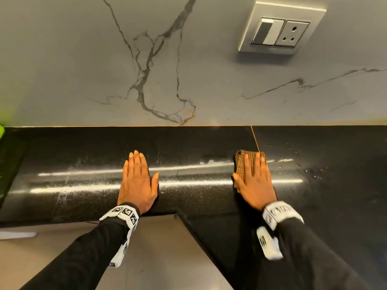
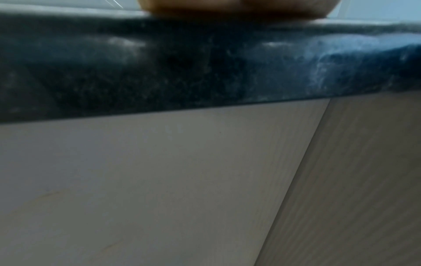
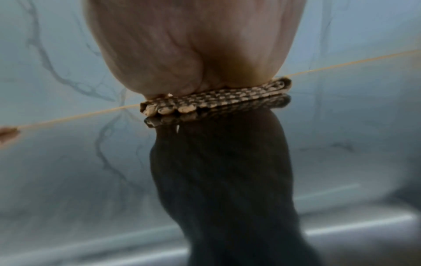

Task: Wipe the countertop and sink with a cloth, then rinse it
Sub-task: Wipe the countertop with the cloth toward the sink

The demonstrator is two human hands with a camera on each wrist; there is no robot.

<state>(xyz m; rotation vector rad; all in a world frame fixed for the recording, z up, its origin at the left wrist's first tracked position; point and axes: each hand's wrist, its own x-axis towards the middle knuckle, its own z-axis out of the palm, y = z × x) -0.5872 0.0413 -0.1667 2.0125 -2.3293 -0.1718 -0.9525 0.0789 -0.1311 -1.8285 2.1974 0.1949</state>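
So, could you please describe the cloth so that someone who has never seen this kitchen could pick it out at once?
Start at the switch and socket plate on the marbled wall, then drop straight down to the black countertop. There the right hand presses flat on the cloth, by a thin orange seam. It is the only brown, woven, checked thing there; the left hand rests on bare stone.

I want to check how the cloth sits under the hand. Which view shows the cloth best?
The right wrist view: the folded checked cloth fills the middle, its layered edge sharp under the right hand. The head view shows only its top edges around the fingers. The left wrist view shows none of it.
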